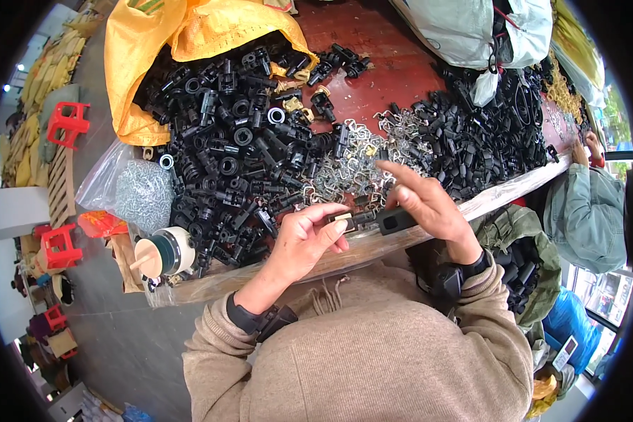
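Close to the table's front edge, my left hand (306, 238) pinches a small black plastic fitting (361, 219) with a pale insert between thumb and fingers. My right hand (429, 207) is closed round a black, hollow rectangular sleeve (396, 221), its index finger stretched out to the left. The sleeve's open end faces the fitting; whether the two parts touch is hard to see. Just beyond my hands lies a heap of bent silver metal clips (352, 163). Black plastic fittings (235, 151) are piled to the left, and small black sleeves (464, 144) to the right.
A yellow woven sack (137, 67) opens over the left pile. At the table's left corner are a bag of small metal parts (144, 193) and a white-and-green cylindrical container (169, 252). White sacks (464, 32) stand far right. Another person (587, 214) works at the right end.
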Demonstrator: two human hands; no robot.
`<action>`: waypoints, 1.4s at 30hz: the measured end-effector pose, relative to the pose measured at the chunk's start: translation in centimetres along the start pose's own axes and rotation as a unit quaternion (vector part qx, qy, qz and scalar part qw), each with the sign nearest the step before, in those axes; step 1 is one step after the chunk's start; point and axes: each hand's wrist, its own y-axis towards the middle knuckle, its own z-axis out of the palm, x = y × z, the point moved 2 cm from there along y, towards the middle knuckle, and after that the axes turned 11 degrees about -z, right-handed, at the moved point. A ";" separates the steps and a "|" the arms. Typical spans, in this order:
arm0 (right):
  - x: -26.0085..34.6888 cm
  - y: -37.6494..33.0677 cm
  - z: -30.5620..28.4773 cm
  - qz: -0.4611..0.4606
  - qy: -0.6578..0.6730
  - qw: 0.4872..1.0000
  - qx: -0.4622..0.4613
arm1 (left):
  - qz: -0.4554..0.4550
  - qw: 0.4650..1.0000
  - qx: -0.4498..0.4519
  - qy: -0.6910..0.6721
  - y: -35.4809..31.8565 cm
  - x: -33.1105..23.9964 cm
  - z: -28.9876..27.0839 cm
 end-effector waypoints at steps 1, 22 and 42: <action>0.0 -0.1 0.0 0.004 0.022 1.000 -0.022 | -0.008 1.000 0.000 0.003 -0.1 0.0 0.0; 1.3 0.2 2.8 -0.052 -0.066 0.989 -0.123 | -0.070 0.995 0.032 -0.058 0.3 0.2 0.3; -0.4 1.0 5.0 0.022 0.040 0.987 -0.157 | -0.120 0.990 0.018 -0.066 0.5 0.1 -0.2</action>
